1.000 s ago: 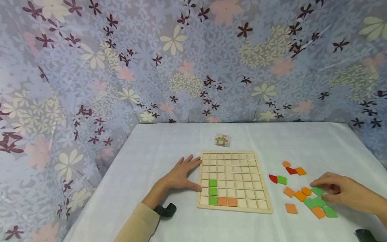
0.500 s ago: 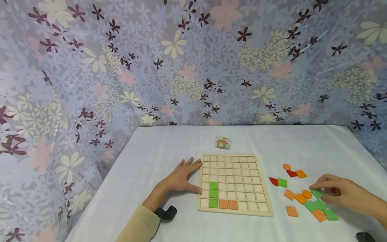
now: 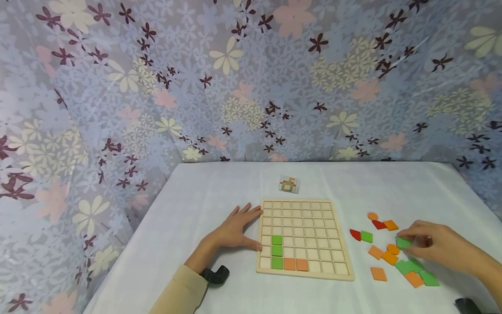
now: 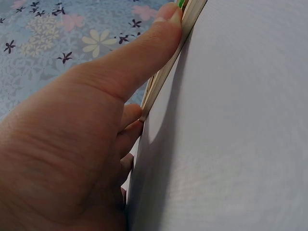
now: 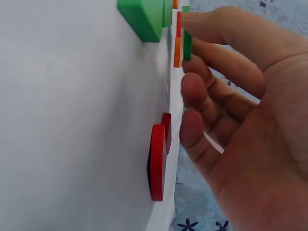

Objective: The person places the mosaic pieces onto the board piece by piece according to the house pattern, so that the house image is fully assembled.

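Note:
My right hand point(image 3: 439, 244) pinches a green tile point(image 3: 403, 243) between thumb and fingers, over the loose pieces. In the right wrist view the same green tile point(image 5: 187, 43) stands edge-on at the fingertips. My left hand point(image 3: 233, 229) lies spread at the left side of a wooden grid board point(image 3: 313, 277), thumb and fingertips touching its edge. The left wrist view shows the left thumb point(image 4: 144, 53) against that board edge point(image 4: 166, 72). On the board, several green squares point(image 3: 276, 250) form a column, with two orange squares point(image 3: 289, 264) beside the bottom one.
Orange squares point(image 3: 378, 274), orange discs point(image 3: 393, 249), red pieces point(image 3: 355, 234) and green tiles point(image 3: 429, 278) lie right of the board, some overlapping. A small pattern card point(image 3: 289, 185) lies behind the board. Two red pieces point(image 5: 157, 163) show near the right hand in its wrist view.
My right hand has picked up the green tile from the pile's edge and moved it slightly left and up. The left hand stays at the board's edge.

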`<state>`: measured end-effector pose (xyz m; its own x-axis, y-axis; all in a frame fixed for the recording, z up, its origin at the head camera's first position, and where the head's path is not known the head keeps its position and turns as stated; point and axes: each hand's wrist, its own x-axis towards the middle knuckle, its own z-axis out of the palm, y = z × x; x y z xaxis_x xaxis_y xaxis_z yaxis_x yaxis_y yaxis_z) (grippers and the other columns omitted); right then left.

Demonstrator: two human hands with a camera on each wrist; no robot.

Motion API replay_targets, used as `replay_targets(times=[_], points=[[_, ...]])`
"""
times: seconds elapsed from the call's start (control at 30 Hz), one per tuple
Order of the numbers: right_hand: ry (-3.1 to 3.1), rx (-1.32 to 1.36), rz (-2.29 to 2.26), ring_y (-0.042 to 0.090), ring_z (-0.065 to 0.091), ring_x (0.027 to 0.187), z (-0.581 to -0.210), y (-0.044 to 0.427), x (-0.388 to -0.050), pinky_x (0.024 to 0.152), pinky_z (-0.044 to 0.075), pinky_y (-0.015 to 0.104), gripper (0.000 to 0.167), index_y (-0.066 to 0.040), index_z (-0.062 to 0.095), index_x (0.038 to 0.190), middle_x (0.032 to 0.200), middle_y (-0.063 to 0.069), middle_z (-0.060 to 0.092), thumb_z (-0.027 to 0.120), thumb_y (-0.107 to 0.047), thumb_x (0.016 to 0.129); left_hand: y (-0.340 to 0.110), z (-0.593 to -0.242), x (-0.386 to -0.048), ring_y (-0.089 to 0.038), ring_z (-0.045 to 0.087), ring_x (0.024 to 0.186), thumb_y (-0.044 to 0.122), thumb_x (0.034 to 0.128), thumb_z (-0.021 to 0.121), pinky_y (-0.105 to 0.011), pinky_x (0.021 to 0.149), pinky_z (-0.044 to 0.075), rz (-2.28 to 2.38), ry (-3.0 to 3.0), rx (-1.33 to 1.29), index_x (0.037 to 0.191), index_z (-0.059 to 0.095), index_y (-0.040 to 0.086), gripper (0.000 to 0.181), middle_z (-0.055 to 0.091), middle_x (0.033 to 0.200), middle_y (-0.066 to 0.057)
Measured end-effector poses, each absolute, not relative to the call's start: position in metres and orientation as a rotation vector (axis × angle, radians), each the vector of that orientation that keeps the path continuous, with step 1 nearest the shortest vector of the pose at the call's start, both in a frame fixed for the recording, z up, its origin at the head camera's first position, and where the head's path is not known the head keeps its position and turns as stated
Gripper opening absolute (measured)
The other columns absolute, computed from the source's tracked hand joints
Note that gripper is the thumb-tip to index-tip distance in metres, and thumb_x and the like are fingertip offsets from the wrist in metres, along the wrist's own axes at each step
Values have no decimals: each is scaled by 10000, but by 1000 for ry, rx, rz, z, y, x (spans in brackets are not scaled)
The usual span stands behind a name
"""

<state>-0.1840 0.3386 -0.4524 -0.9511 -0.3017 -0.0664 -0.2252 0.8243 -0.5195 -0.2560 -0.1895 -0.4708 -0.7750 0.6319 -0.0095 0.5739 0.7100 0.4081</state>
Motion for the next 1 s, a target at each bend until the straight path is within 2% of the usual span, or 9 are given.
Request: replay_targets(times=[0.4,0.67,0.87,1.0], points=[[2754,-610,-882,74,474,634,-447,307,-196,517,427,236,402,-131,694,1129,799,-51,512,744,-393,828,-188,-470,-256,-217,46,1457,738,678,683,-443,1157,-8,583,2757,972,1533,277,194,1092,199,1577,72],[2668,-798,-982,91,477,646,-446,287,-201,526,431,242,369,-113,684,1154,800,-53,508,717,-343,867,-187,-470,-256,-215,50,1457,728,674,696,-452,1157,0,576,2762,970,1532,280,193,1093,204,1577,63],[2637,-770,-995,86,481,671,-444,272,-202,545,441,245,422,-110,669,1183,878,-36,555,733,-357,848,-188,-470,-256,-208,47,1456,734,668,694,-442,1158,-3,568,2763,964,1534,274,200,1101,201,1577,67],[2650,-804,-1010,97,483,688,-445,265,-202,557,445,247,401,-131,683,1175,932,-30,569,743,-346,842,-188,-470,-256,-203,45,1456,746,664,686,-442,1158,-3,570,2764,964,1535,270,209,1104,196,1577,76]])
